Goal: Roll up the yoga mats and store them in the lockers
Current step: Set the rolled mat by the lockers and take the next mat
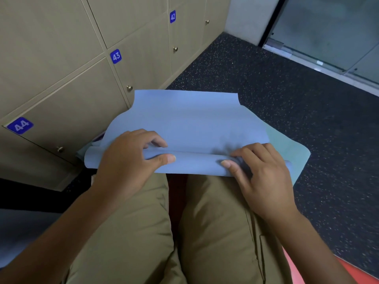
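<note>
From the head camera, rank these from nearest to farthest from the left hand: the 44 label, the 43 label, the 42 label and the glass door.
From the left hand, which grips the blue mat:
1. 44 label, to its left, on the nearest locker.
2. 43 label, above it, one locker on.
3. 42 label, higher up and to the right.
4. Glass door, at the far top right, across the dark floor.

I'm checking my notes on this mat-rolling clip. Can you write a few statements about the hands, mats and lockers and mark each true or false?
1. Both hands, left hand and right hand, grip the rolled edge of the blue mat. True.
2. The blue mat is fully rolled. False: most of it lies flat.
3. A green mat lies under it. True.
4. Locker 43 stands open. False: its door is closed.
</note>
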### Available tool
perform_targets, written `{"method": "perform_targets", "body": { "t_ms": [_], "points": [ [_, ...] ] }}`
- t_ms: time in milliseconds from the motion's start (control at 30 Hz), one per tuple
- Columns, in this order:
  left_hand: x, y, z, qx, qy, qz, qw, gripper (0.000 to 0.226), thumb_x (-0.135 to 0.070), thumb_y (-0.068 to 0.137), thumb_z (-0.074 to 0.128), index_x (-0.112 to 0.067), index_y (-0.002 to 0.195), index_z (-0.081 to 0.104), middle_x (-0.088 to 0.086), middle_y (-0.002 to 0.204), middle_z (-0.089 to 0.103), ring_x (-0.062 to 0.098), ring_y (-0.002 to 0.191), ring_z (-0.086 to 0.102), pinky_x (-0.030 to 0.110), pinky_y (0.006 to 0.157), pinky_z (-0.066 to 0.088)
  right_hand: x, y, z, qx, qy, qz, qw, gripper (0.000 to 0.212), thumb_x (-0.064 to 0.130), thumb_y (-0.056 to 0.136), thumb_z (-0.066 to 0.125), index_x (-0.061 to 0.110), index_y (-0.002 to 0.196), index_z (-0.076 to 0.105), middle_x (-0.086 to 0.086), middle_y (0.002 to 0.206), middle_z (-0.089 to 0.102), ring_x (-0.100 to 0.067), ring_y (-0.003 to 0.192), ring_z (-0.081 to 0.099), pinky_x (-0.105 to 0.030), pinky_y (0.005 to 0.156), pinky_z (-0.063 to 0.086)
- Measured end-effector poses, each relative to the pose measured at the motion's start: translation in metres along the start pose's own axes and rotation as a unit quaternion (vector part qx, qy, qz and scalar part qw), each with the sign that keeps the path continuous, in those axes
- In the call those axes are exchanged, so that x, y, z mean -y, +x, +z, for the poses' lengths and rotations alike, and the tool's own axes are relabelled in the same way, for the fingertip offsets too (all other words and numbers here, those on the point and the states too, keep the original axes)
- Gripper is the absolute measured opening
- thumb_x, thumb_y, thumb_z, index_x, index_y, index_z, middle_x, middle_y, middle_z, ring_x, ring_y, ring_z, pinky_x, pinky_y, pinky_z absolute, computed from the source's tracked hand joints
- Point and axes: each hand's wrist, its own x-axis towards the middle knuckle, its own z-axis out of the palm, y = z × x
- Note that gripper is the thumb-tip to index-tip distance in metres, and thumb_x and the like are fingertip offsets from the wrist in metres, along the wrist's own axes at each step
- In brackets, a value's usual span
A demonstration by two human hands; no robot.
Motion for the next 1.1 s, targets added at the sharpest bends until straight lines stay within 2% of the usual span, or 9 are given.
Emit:
{"method": "perform_targets", "body": {
  "t_ms": [100,167,233,367,500,667,767,900,1100],
  "points": [
    [-0.003,-0.004,0.007,-0.036,0.026,0.040,0.998,0.011,-0.041,0.088,0.071,-0.032,0.084,0.070,-0.020,0.086,0.065,0.005,0.087,0.053,0.014,0.078,0.036,-0.002,0.012,-0.003,0.042,0.014,0.036,0.998,0.040,0.058,0.098,0.049,0.024,0.091,0.069,0.008,0.087,0.061,-0.018,0.085,0.053,-0.031,0.067,0.040],
    [-0.003,-0.007,0.012,-0.050,0.051,0.066,0.995,0.019,-0.043,0.091,0.062,-0.029,0.085,0.072,-0.020,0.085,0.064,0.009,0.087,0.053,0.019,0.077,0.035,-0.004,0.020,-0.004,0.083,0.028,0.068,0.994,0.042,0.066,0.095,0.045,0.031,0.087,0.067,0.013,0.084,0.058,-0.012,0.087,0.050,-0.026,0.063,0.039],
    [0.000,-0.011,0.015,-0.057,0.068,0.074,0.993,0.031,-0.052,0.092,0.057,-0.026,0.092,0.074,-0.019,0.090,0.065,0.012,0.090,0.056,0.026,0.081,0.039,-0.006,0.027,-0.005,0.114,0.035,0.090,0.989,0.045,0.072,0.092,0.043,0.034,0.085,0.065,0.013,0.085,0.058,-0.008,0.091,0.048,-0.031,0.064,0.044],
    [0.002,-0.016,0.018,-0.050,0.113,0.086,0.989,0.051,-0.068,0.080,0.062,-0.023,0.102,0.073,-0.014,0.098,0.068,0.014,0.097,0.057,0.035,0.085,0.047,-0.004,0.037,-0.006,0.149,0.047,0.105,0.982,0.036,0.066,0.090,0.051,0.033,0.087,0.066,0.011,0.097,0.056,-0.011,0.103,0.044,-0.031,0.073,0.038],
    [0.006,-0.011,0.022,-0.046,0.123,0.105,0.986,0.048,-0.063,0.085,0.060,-0.021,0.106,0.072,-0.012,0.101,0.068,0.017,0.098,0.060,0.034,0.087,0.044,0.001,0.043,-0.002,0.096,0.078,0.076,0.989,0.022,0.048,0.093,0.062,0.028,0.091,0.068,0.011,0.095,0.058,-0.015,0.096,0.047,-0.034,0.082,0.043],
    [0.010,0.003,0.025,-0.037,0.115,0.117,0.986,0.046,-0.060,0.090,0.054,-0.020,0.103,0.072,-0.011,0.098,0.070,0.017,0.091,0.062,0.033,0.084,0.043,0.011,0.038,0.009,-0.001,-0.006,0.016,1.000,0.019,0.029,0.097,0.059,0.015,0.087,0.066,0.000,0.082,0.061,-0.026,0.078,0.050,-0.047,0.071,0.046],
    [0.010,0.009,0.025,-0.034,0.119,0.111,0.986,0.045,-0.062,0.091,0.049,-0.023,0.099,0.071,-0.013,0.093,0.070,0.014,0.086,0.060,0.028,0.081,0.035,0.010,0.028,0.008,0.002,-0.024,-0.004,1.000,0.027,0.039,0.100,0.056,0.015,0.096,0.068,-0.001,0.092,0.062,-0.028,0.086,0.051,-0.047,0.076,0.045],
    [0.009,0.020,0.020,-0.006,0.113,0.087,0.990,0.051,-0.068,0.090,0.041,-0.027,0.094,0.070,-0.015,0.088,0.069,0.012,0.082,0.060,0.037,0.082,0.042,0.008,0.021,0.009,0.033,-0.017,-0.005,0.999,0.047,0.058,0.092,0.061,0.017,0.113,0.069,0.002,0.106,0.062,-0.026,0.099,0.053,-0.042,0.085,0.045],
    [0.004,0.037,0.014,0.034,0.065,0.053,0.996,0.034,-0.065,0.083,0.052,-0.036,0.093,0.067,-0.016,0.093,0.066,0.012,0.094,0.059,0.042,0.090,0.045,-0.001,0.030,0.014,0.037,0.002,-0.003,0.999,0.046,0.061,0.095,0.053,0.022,0.110,0.071,0.006,0.102,0.063,-0.022,0.095,0.054,-0.039,0.082,0.042]
  ]
}}
